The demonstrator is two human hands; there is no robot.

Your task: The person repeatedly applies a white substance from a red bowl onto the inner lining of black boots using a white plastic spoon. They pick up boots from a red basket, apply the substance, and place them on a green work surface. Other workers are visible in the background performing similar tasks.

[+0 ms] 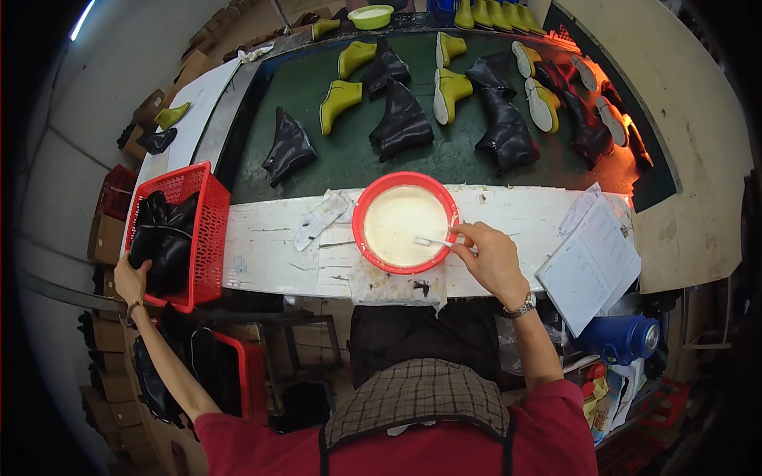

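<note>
At frame centre, the right hand (494, 258) grips a thin brush (432, 241) dipped into the round red plastic bowl of cream glue (405, 222); at left, the left hand (131, 278) reaches, curled, into the red mesh basket (208, 238) for black boot uppers (163, 238).

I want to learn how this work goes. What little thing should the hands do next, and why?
Probably lift one black piece out of the red basket. The left hand already reaches into it, touching the black pieces. The right hand holds a brush dipped in the pale glue in the red bowl, seemingly ready to coat something.

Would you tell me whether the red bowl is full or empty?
Partly full: pale cream liquid covers the red bowl's inside, below its rim.
</note>
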